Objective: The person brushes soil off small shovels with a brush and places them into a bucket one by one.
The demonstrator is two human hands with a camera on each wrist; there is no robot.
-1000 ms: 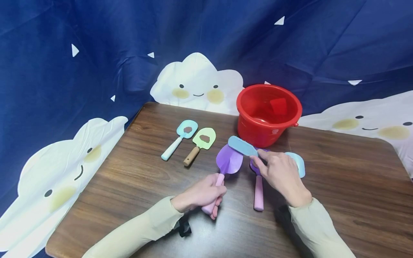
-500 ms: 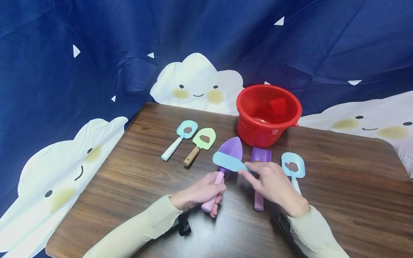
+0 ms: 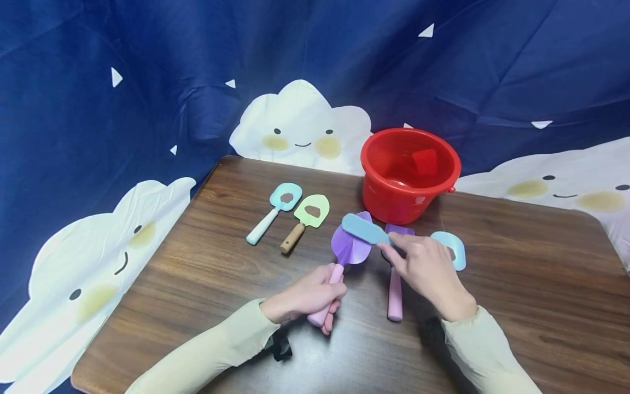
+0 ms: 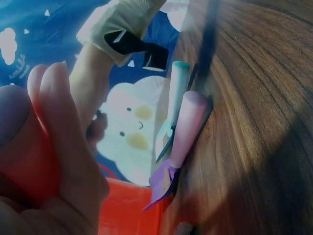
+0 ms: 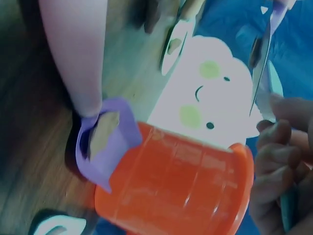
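In the head view my left hand grips the pink handle of a purple trowel, holding it above the table. My right hand pinches the end of a light-blue brush with a rounded head. The brush head lies across the trowel's blade; its underside is hidden. In the right wrist view the trowel's blade shows edge-on, near the curled fingers of my right hand. Under that hand lies a purple scoop with a pink handle, bearing a tan patch in the right wrist view.
A red bucket stands at the table's back edge. Left of it lie a light-blue trowel and a green trowel, each with a brown patch. Another light-blue trowel, partly covered by my right hand, lies at right.
The brush has gone down the blade towards the handle, then back up and right. My left hand has kept its grip on the purple trowel, almost still.
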